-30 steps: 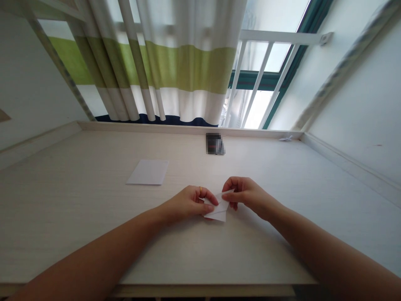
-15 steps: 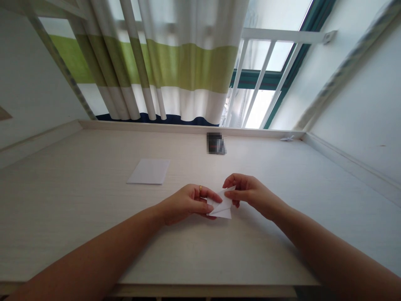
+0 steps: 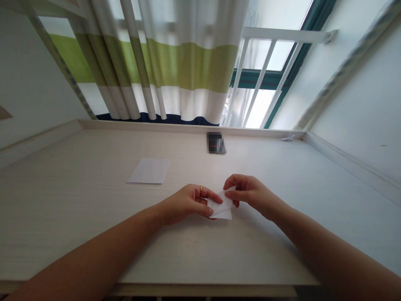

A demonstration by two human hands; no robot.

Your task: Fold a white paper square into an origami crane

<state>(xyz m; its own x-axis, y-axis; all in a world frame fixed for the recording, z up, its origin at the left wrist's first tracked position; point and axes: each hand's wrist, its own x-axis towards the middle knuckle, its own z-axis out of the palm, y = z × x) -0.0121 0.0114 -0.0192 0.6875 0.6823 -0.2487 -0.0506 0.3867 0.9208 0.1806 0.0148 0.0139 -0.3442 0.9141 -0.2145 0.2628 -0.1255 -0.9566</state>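
"Holding what?"

"Angling inward from both sides, pinching folded paper (image 3: 226, 206) over the tabletop (image 3: 219, 251): by its left side in the left hand (image 3: 189, 202), by its upper right corner in the right hand (image 3: 246, 190)."

"Hard to see?"

"Lower fingers (image 3: 236, 204), partly behind the paper; arms (image 3: 131, 230), cut off below; dark thing (image 3: 213, 143) at the back, blurred to blocks."

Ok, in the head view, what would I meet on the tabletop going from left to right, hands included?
flat white sheet → left hand → folded white paper → right hand → small white item near the far right corner
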